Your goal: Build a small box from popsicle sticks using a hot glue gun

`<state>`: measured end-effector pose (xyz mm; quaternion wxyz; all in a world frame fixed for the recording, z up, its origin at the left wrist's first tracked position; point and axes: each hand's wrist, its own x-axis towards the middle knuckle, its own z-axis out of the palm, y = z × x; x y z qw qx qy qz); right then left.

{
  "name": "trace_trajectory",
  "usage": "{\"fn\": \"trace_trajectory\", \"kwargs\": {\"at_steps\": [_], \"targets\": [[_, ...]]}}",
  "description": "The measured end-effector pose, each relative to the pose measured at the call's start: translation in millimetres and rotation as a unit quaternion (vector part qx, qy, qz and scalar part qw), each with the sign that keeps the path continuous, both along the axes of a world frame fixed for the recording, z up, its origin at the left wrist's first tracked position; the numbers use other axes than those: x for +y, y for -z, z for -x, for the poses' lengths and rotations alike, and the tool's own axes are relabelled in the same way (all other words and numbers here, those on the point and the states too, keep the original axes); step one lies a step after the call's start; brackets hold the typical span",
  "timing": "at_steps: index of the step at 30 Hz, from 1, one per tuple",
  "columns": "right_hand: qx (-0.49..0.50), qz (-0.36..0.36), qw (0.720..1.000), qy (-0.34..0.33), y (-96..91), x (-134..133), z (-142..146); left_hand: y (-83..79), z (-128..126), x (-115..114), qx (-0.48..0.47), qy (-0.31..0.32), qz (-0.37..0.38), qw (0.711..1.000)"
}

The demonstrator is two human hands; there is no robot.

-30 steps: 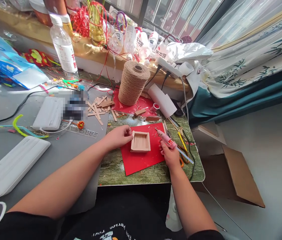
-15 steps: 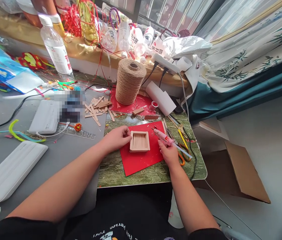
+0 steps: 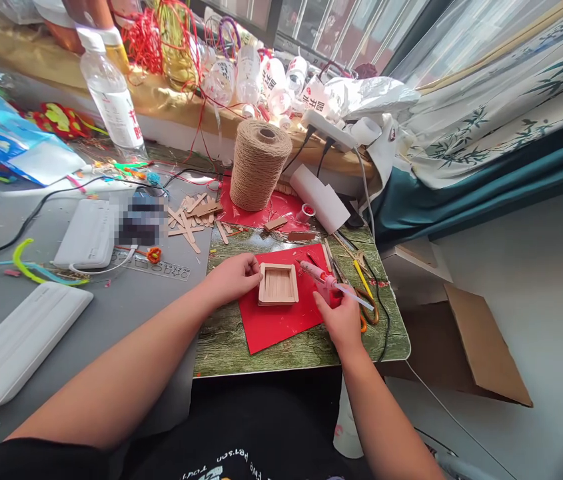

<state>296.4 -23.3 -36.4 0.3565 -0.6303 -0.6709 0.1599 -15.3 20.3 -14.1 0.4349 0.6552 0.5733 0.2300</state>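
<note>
A small square box of wooden craft sticks (image 3: 279, 285) sits on a red sheet (image 3: 281, 333), its open top facing up. My left hand (image 3: 238, 275) is closed at the box's left side, thumb and finger pinching its upper left corner. To the right, my right hand (image 3: 344, 320) holds a pink hot glue gun (image 3: 319, 275) by its handle, the thumb standing apart. The gun's nozzle points up and left, just right of the box without touching it. A translucent glue stick (image 3: 358, 298) juts from its back end.
Scissors (image 3: 370, 313) and a yellow pen-like tool (image 3: 362, 277) lie right of the glue gun beside a black cable. Behind stand a twine spool (image 3: 260, 167) and a white paper roll (image 3: 322, 200). Loose craft sticks (image 3: 188, 220) are piled behind left. A white power bank (image 3: 26, 343) lies left.
The glue gun has shifted slightly left and down toward the box, and my right thumb has come away from its body. My left hand and the box stay put.
</note>
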Motion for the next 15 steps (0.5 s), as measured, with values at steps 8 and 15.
{"fn": "trace_trajectory", "kwargs": {"at_steps": [8,15], "targets": [[-0.049,-0.127,0.987,-0.090,-8.8,-44,31,-1.7,-1,-1,0.012,-0.002,-0.006,1.000],[-0.080,-0.104,0.963,-0.235,-16.9,-18,80,-3.6,-5,-3,0.026,0.001,-0.011,1.000]]}}
